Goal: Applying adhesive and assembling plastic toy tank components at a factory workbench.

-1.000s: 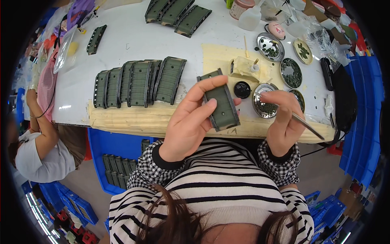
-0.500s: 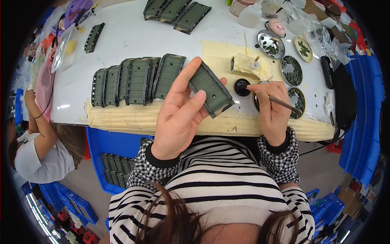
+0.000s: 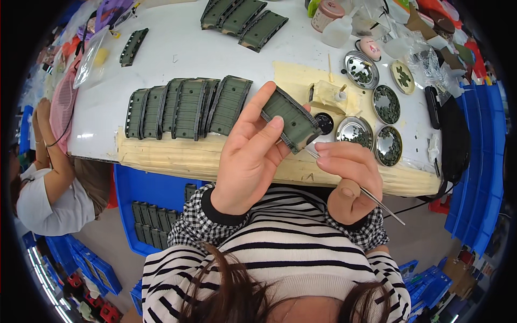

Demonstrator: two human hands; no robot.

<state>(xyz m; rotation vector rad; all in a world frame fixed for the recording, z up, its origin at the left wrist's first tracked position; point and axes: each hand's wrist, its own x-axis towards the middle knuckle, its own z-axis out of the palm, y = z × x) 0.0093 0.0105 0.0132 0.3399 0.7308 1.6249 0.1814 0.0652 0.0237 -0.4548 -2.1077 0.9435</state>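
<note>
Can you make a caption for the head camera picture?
The left hand holds a curved green panel while the right hand grips a thin metal tool.

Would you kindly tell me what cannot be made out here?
Head view:
Tip of the tweezers: too small to tell whether it holds anything.
Back of the green panel: turned away behind its front.
Ends of the upper panels: cut off by the top edge.
Part of the blue crate: covered by the left sleeve.

No text, label, number or sign can be clearly read.
</note>
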